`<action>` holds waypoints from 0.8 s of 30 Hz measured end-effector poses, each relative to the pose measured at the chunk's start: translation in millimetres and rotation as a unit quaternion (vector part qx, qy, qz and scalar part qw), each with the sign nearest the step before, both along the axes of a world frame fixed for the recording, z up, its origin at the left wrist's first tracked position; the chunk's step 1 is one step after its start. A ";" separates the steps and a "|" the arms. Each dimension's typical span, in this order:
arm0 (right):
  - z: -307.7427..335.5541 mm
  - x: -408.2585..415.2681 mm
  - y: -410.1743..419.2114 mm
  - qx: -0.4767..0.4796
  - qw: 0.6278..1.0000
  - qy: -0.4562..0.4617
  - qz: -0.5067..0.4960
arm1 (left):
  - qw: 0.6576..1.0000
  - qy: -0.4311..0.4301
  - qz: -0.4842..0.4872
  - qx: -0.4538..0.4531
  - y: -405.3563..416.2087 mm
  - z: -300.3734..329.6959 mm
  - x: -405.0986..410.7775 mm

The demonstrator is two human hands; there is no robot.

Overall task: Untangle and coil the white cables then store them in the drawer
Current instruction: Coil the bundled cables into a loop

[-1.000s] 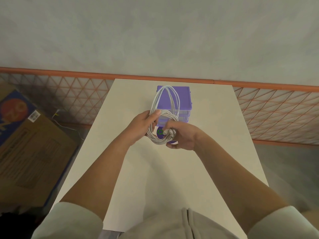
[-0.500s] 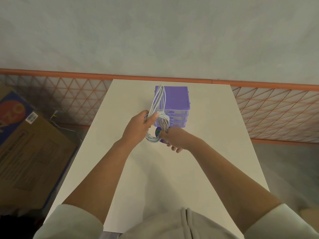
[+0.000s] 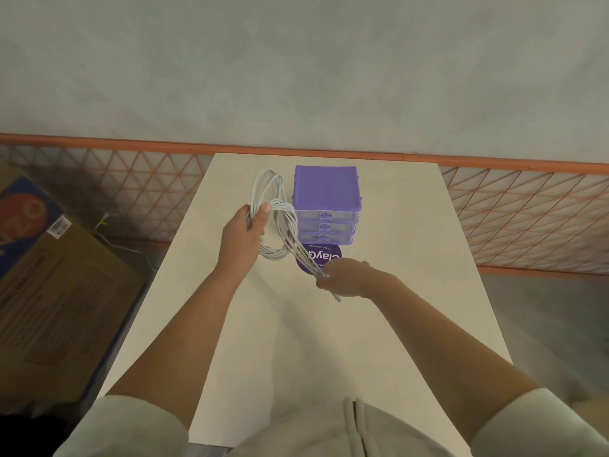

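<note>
L hand (image 3: 242, 237) grip clamps looped white cables (image 3: 280, 222); R hand (image 3: 342, 280) pinches bundled strands.

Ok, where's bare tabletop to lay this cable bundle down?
The near half of the table, between the forearms, is bare. So are the strips right of the purple drawer unit and left of the left hand. It is crowded ahead: white cables, purple sticker, right hand.

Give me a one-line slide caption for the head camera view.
Left hand and right hand hold white cables beside a closed purple drawer unit.
</note>
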State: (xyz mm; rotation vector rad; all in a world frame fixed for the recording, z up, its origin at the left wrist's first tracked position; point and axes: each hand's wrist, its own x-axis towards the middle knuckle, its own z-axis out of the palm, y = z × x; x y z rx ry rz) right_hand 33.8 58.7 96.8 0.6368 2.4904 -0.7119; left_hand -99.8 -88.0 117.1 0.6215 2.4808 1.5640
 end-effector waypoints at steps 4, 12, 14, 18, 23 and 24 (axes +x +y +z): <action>7.9 -13.6 -9.5 -0.229 0.943 0.175 -0.169 | 1.000 0.012 -0.019 0.009 9.0 1.3 8.2; 24.8 -4.1 -18.4 -0.226 0.934 0.229 -0.154 | 0.993 0.097 0.060 -0.009 6.9 6.6 -7.8; 12.9 2.6 -19.6 -0.214 0.929 0.260 -0.155 | 0.991 0.086 0.102 0.003 1.0 11.6 -21.5; -11.6 12.2 -17.4 -0.119 0.956 0.233 -0.136 | 0.992 0.080 0.093 0.011 0.7 20.2 -27.1; -1.9 -1.3 -13.8 -0.276 0.910 0.236 -0.200 | 0.998 -0.030 0.037 0.052 9.5 21.1 -5.8; 5.3 -4.2 -15.3 -0.338 0.874 0.260 -0.234 | 0.997 -0.053 0.017 0.062 10.7 21.2 -2.6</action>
